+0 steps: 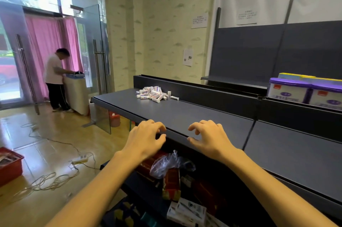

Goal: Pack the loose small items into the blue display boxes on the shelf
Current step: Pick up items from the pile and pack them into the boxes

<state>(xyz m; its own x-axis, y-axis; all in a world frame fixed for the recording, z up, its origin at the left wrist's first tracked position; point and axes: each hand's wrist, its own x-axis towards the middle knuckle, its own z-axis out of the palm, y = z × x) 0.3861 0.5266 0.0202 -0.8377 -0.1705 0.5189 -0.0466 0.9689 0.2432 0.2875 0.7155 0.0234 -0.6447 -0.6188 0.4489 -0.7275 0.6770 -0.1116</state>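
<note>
A heap of several small white boxes with blue and red print [155, 94] lies at the far left end of the dark grey shelf [185, 114], against its back panel. My left hand [146, 137] and my right hand [209, 137] hover side by side over the shelf's front edge, well short of the heap. Both have loosely curled fingers and hold nothing. No blue display box shows in this view.
White tubs with purple lids [307, 90] stand on the upper shelf at right. Below the front edge lie red boxes [171, 184], a plastic bag [167, 163] and white cartons. A person [56, 78] works by the glass door. Cables [53, 180] and a red crate [10, 163] lie on the floor.
</note>
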